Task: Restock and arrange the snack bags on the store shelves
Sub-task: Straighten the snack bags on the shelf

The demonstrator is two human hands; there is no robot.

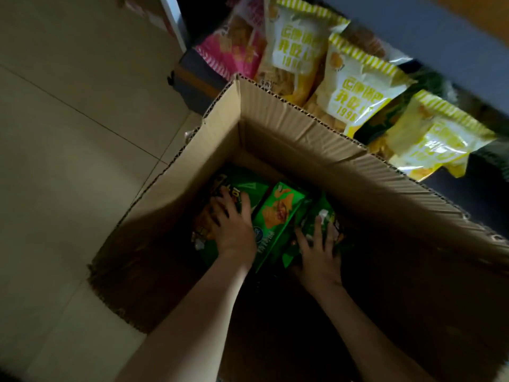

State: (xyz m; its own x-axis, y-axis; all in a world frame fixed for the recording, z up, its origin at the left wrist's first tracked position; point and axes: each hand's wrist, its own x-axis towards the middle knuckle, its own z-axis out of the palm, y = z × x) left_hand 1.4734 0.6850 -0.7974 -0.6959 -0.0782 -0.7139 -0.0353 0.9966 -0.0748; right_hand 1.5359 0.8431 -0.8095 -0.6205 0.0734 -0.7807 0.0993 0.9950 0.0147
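Observation:
Both my arms reach down into an open cardboard box [292, 133] on the floor. Several green snack bags lie at its bottom. My left hand [231, 224] rests on top of the left green bag [242, 188], fingers spread and curling over it. My right hand [319, 249] lies on the right green bag [322, 216], fingers bent around its edge. Between the hands sits a middle green bag [278, 213] that neither hand touches. The box's near interior is in dark shadow.
Behind the box, a low shelf holds yellow-and-white snack bags [355, 86] in a row, with a pink bag [237, 48] at their left. A shelf board [429, 31] overhangs them. Pale floor tiles [68, 133] spread to the left of the box.

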